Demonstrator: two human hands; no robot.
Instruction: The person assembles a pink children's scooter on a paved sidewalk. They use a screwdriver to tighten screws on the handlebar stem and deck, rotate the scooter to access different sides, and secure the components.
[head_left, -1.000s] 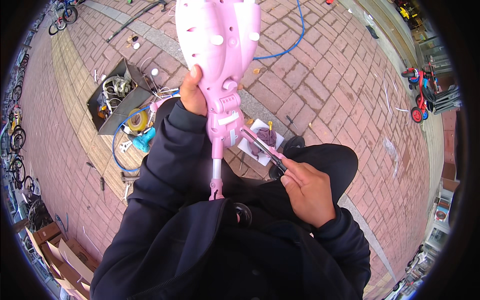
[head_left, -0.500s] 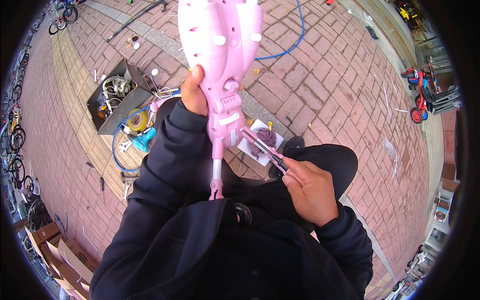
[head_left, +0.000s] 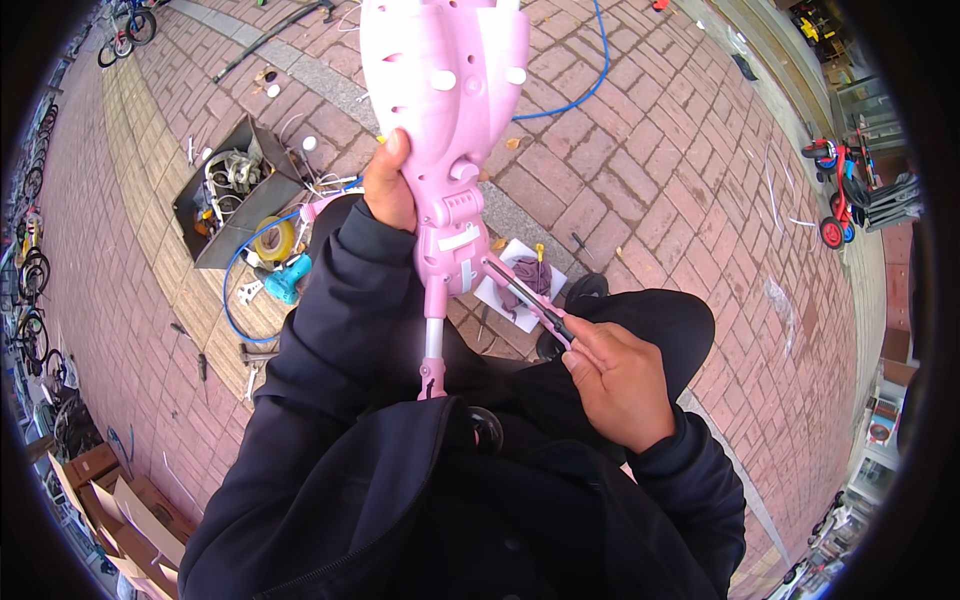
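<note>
A pink plastic frame (head_left: pixel 440 120), which looks like part of a child's scooter, stretches from the top of the view down to my lap. My left hand (head_left: pixel 391 185) grips its left side just above the hinged neck (head_left: pixel 455 207), thumb up along the edge; its other fingers are hidden behind. Below the neck, a pink-and-silver leg (head_left: pixel 434 330) runs down to my jacket. A second pink leg with a black inset (head_left: pixel 525 297) slants to the right. Its end is pinched in my right hand (head_left: pixel 625 385). A dark round wheel (head_left: pixel 487 428) shows partly at my lap.
On the brick paving at left stand a black toolbox (head_left: pixel 225 235) with cables, a yellow tape roll (head_left: pixel 275 240) and a teal power tool (head_left: pixel 288 280). A white pad (head_left: pixel 505 285) with a purple cloth lies beyond my knees. A red tricycle (head_left: pixel 835 195) stands right; cardboard boxes (head_left: pixel 130 520) sit lower left.
The pink frame's upper end has shifted very slightly to the right. Both hands keep their grip in nearly the same places.
</note>
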